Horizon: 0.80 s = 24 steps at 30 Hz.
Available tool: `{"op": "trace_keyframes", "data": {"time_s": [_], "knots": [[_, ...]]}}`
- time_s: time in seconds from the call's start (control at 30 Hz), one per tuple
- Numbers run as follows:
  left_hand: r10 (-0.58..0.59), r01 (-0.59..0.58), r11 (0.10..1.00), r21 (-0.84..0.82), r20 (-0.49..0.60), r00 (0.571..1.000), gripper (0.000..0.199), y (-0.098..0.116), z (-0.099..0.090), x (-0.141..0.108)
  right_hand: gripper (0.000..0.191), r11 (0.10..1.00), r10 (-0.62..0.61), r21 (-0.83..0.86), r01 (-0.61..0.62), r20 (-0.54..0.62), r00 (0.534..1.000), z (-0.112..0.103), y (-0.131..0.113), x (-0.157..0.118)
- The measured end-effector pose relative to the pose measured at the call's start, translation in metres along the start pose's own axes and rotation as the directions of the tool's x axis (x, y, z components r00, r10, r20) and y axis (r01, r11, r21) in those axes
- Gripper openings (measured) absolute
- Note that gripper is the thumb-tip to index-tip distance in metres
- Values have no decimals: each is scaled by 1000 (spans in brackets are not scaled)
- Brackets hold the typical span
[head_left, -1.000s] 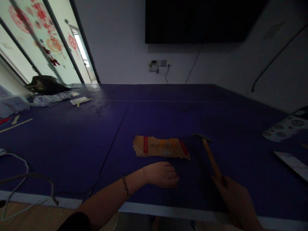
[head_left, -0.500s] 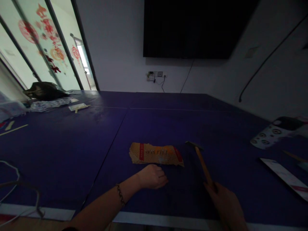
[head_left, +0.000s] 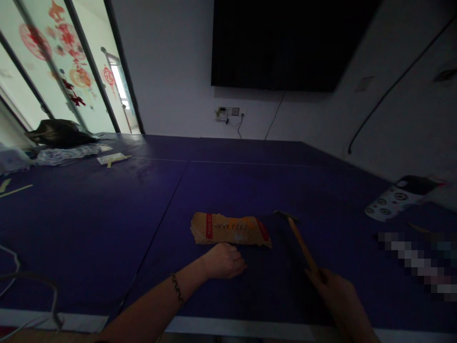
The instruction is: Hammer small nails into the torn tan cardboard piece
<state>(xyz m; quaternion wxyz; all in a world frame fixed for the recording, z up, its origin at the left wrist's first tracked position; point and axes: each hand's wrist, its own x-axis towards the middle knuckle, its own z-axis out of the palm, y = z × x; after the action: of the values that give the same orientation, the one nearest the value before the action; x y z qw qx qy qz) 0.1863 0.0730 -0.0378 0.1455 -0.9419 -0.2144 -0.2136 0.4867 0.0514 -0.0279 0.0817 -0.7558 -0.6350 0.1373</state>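
Note:
My right hand [head_left: 337, 290] is wrapped round the wooden handle of a hammer [head_left: 303, 243]. The hammer's head points away from me, just right of a torn piece of cardboard [head_left: 230, 229] with red and orange print. Several small nail-like bits, too small to make out well, show across the middle of the cardboard. At its near edge rests my left hand [head_left: 224, 261], fingers curled together and closed. Whatever those fingers may hold is hidden. A dark bracelet [head_left: 177, 289] circles the left wrist.
Everything lies on a wide purple table [head_left: 228, 186] with a pale front edge. A patterned pouch [head_left: 392, 197] lies at the right, beyond a blurred-out item [head_left: 414, 259]. Cables [head_left: 43, 283] loop at the near left. A black bag [head_left: 60, 132] and papers are at the far left.
The view has shifted slightly to the right. Both hands keep almost the same pose, and the hammer and cardboard stay in place.

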Motion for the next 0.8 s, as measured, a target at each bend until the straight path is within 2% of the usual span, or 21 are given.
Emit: {"op": "trace_keyframes", "data": {"time_s": [0.27,0.47,0.67,0.8], "knots": [[-8,8,1000,21,0,1000,31,-1,3,0,38,986,58,-154,-63,-37,998,-21,44,26],[-10,10,1000,24,-13,1000,31,-1,4,0,40,990,74,-122,-76,-26,997,-24,78,38],[-19,19,999,33,-9,1000,31,-1,3,1,41,993,63,-103,-63,-4,998,-26,84,39],[-24,25,999,36,-15,1000,30,0,3,1,39,988,48,-143,-53,-38,998,-25,80,39]]}}
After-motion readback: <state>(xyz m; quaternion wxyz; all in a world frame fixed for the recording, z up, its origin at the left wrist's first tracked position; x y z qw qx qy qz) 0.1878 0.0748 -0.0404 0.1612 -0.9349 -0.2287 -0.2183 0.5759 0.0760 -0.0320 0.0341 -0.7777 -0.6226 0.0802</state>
